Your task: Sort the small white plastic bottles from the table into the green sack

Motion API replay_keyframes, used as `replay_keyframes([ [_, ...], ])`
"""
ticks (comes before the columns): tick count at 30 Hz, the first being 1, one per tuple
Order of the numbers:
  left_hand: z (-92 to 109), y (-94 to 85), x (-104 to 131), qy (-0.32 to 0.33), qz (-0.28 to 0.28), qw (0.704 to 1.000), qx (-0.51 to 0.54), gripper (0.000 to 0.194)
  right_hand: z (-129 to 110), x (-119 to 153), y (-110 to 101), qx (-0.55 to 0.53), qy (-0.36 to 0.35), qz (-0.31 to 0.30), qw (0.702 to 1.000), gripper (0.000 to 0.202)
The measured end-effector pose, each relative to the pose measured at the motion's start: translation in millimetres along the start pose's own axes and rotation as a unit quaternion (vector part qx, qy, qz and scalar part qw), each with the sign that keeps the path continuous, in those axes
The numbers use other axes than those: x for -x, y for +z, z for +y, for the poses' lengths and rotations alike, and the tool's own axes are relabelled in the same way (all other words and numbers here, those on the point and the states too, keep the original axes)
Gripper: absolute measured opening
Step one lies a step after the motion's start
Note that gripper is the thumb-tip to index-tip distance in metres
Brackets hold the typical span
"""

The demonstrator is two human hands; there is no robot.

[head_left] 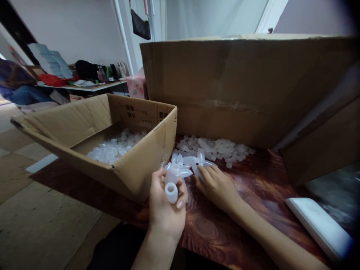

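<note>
Several translucent white plastic pieces (171, 192) lie in my left hand (168, 210), palm up, its fingers curled round them; the nearest piece shows a round hole in its end. To the right, my right hand (216, 185) reaches palm down to the pointed translucent pieces (185, 172) on the table, its fingertips bent against one of them. Behind both hands, a heap of short white pieces (222, 150) is spread along the foot of the large cardboard box. More small white pieces (115, 148) fill part of the open cardboard box (140, 168) on the left.
The large cardboard box (225, 86) stands across the back of the dark red wooden table (213, 240). A white rounded object (315, 221) lies at the right, near a bag of clear plastic (334, 191). A seated person (19, 82) is at the far left beside a cluttered desk (92, 88).
</note>
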State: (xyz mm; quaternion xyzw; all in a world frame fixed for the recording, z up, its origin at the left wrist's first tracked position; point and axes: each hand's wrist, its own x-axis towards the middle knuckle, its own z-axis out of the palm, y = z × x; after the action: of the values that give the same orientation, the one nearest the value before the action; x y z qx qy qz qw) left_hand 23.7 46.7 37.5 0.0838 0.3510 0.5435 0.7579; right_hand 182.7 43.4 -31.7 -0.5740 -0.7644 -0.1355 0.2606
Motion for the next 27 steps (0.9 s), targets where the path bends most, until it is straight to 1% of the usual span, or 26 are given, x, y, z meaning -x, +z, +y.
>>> replay_keyframes([
  [2,-3.4,1.1,-0.5,-0.007,0.009,1.0,0.008,0.018,3.0,0.8,-9.1,-0.01,0.048,0.044,0.998,0.027],
  [3,-5.3,2.0,-0.4,-0.008,0.012,1.0,0.011,0.016,2.7,1.0,-16.1,-0.038,0.089,0.063,0.993,0.028],
  [4,-7.4,3.1,-0.2,-0.006,0.016,1.0,0.012,0.015,0.8,1.1,-24.2,-0.09,0.143,0.074,0.983,0.03],
  [5,-9.8,4.5,0.1,-0.004,0.02,1.0,0.013,0.015,-2.4,0.9,-32.5,-0.162,0.202,0.081,0.962,0.032],
  [6,-12.5,6.0,0.4,-0.001,0.026,1.0,0.014,0.014,-6.6,0.7,-40.5,-0.245,0.258,0.083,0.931,0.034],
  [7,-15.6,7.6,0.7,0.002,0.036,0.999,0.014,0.013,-11.5,0.4,-47.4,-0.324,0.303,0.081,0.892,0.036],
  [8,-18.8,9.1,0.8,0.002,0.048,0.999,0.015,0.013,-16.3,0.1,-52.9,-0.386,0.333,0.076,0.857,0.037],
  [9,-22.3,10.6,0.9,0.001,0.058,0.998,0.016,0.013,-20.7,-0.2,-56.7,-0.422,0.345,0.068,0.836,0.037],
  [10,-25.7,11.9,0.8,-0.001,0.063,0.998,0.019,0.014,-24.4,-0.3,-59.0,-0.439,0.352,0.061,0.824,0.037],
  [11,-28.9,13.1,0.6,0.0,0.065,0.998,0.022,0.015,-27.0,-0.3,-60.1,-0.444,0.357,0.051,0.82,0.036],
  [13,-34.2,15.5,-0.3,0.007,0.068,0.997,0.032,0.013,-29.5,0.1,-60.1,-0.434,0.361,0.035,0.825,0.035],
  [15,-37.2,17.8,-1.7,0.023,0.071,0.996,0.047,0.01,-29.4,0.6,-60.1,-0.408,0.355,0.029,0.84,0.034],
  [18,-38.6,20.1,-3.6,0.028,0.053,0.996,0.066,0.015,-28.2,0.7,-62.8,-0.35,0.326,0.022,0.878,0.03],
  [20,-39.6,20.0,-3.9,0.03,0.035,0.996,0.07,0.018,-28.6,0.6,-65.2,-0.303,0.287,0.019,0.909,0.028],
  [23,-45.1,17.4,-1.6,0.03,0.034,0.997,0.055,0.02,-30.7,1.6,-66.2,-0.246,0.212,0.036,0.945,0.025],
  [25,-51.6,15.5,1.4,0.02,0.042,0.998,0.036,0.021,-32.0,2.9,-64.9,-0.232,0.178,0.058,0.955,0.022],
  [27,-59.0,14.4,5.0,0.013,0.043,0.999,0.02,0.021,-32.1,4.1,-62.8,-0.229,0.166,0.084,0.956,0.022],
])
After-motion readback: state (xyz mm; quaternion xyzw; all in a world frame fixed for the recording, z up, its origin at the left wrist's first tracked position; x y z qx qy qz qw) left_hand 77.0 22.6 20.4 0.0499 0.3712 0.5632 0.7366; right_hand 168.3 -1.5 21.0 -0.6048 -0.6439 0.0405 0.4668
